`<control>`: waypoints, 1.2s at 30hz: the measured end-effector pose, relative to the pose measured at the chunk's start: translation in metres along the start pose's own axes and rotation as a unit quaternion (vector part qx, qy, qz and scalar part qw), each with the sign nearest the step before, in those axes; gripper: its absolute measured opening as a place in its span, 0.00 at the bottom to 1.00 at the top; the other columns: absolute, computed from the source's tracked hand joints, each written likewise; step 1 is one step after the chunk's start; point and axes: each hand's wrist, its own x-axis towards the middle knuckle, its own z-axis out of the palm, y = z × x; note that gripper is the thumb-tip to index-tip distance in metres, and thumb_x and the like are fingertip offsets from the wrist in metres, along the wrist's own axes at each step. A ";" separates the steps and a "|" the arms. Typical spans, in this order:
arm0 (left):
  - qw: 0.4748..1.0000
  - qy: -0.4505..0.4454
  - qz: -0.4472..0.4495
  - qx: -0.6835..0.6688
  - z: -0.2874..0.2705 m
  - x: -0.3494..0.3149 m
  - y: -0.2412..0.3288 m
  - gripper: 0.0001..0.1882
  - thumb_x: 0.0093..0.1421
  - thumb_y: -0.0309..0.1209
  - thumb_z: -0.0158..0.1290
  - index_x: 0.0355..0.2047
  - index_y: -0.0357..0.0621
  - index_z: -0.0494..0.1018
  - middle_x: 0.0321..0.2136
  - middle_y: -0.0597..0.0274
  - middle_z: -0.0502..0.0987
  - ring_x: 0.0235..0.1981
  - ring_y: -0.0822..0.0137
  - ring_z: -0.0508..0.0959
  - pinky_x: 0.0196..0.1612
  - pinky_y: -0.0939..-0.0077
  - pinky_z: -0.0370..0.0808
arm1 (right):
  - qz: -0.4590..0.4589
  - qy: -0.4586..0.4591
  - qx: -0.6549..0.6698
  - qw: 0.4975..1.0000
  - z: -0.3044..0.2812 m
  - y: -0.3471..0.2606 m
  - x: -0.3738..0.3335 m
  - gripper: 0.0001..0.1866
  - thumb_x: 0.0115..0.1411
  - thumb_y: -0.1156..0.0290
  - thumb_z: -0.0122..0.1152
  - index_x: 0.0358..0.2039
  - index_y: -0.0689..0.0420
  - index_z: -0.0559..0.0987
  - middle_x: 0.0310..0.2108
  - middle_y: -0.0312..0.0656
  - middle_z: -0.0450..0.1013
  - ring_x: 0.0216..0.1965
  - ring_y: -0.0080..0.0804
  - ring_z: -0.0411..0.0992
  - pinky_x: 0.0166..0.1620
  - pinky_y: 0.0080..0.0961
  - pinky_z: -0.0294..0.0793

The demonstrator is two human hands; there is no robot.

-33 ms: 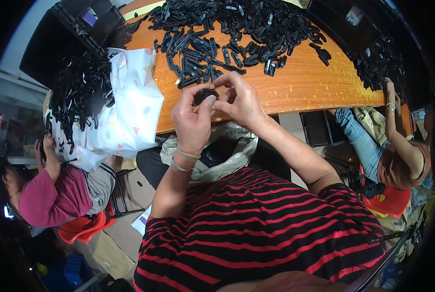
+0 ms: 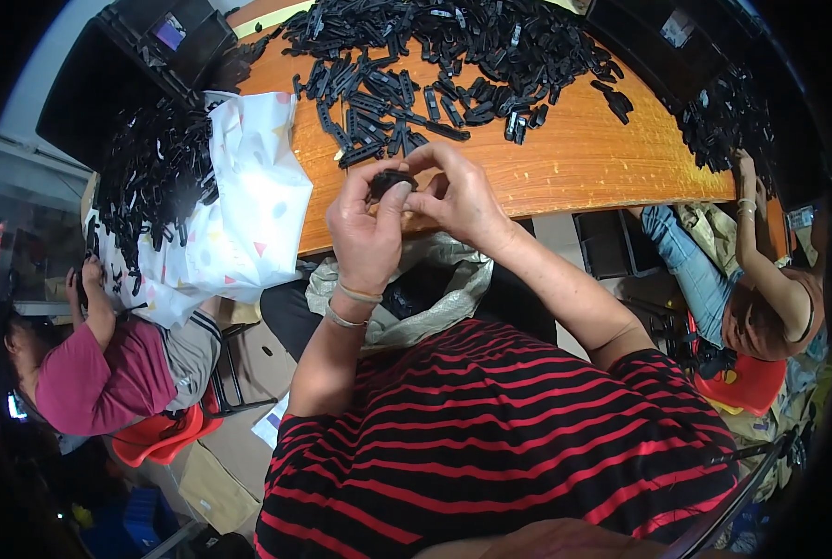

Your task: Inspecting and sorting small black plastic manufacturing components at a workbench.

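Observation:
Pinched between the thumb and bent fingers of my left hand (image 2: 369, 219) is a small dark plastic part (image 2: 390, 183), held just over the table's near edge. Its exact kind is hard to make out, since fingers cover much of it. My right hand (image 2: 458, 191) closes on the same part from the right, thumb and forefinger curled against its side. Beyond my hands lies a loose group of black clip-like plastic pieces (image 2: 369, 102). An open whitish woven sack (image 2: 463, 298) rests in my lap below my wrists, with something dark inside.
A big heap of black pieces (image 2: 500, 47) covers the far part of the wooden table (image 2: 602, 158). White patterned sheeting (image 2: 258, 186) and another pile (image 2: 155, 177) lie at left. Black bins (image 2: 109, 74) stand at both far corners. One person (image 2: 109, 373) sits left, another (image 2: 761, 307) right.

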 end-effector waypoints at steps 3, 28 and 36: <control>0.990 0.033 -0.063 -0.118 0.002 -0.005 -0.003 0.13 0.60 0.20 0.53 0.46 0.33 0.69 0.37 0.60 0.76 0.36 0.75 0.77 0.41 0.82 0.76 | -0.002 -0.038 -0.001 0.999 0.004 0.009 -0.001 0.19 0.49 0.80 0.68 0.41 0.62 0.72 0.31 0.38 0.74 0.23 0.19 0.71 0.26 0.18 0.71; 0.948 -0.078 0.078 0.298 0.004 0.036 -0.059 0.09 0.54 0.22 0.54 0.37 0.39 0.74 0.32 0.54 0.75 0.32 0.52 0.77 0.35 0.66 0.74 | -0.047 -0.048 -0.457 0.887 -0.081 0.095 0.068 0.07 0.51 0.73 0.62 0.30 0.60 0.78 0.33 0.46 0.72 0.32 0.47 0.74 0.35 0.40 0.73; 0.862 -0.202 0.190 0.424 0.005 0.069 -0.085 0.09 0.51 0.18 0.50 0.33 0.41 0.73 0.31 0.55 0.73 0.37 0.52 0.74 0.38 0.63 0.73 | -0.092 -0.174 -0.469 0.861 -0.081 0.095 0.075 0.10 0.50 0.74 0.62 0.35 0.59 0.77 0.35 0.48 0.72 0.34 0.50 0.74 0.36 0.40 0.74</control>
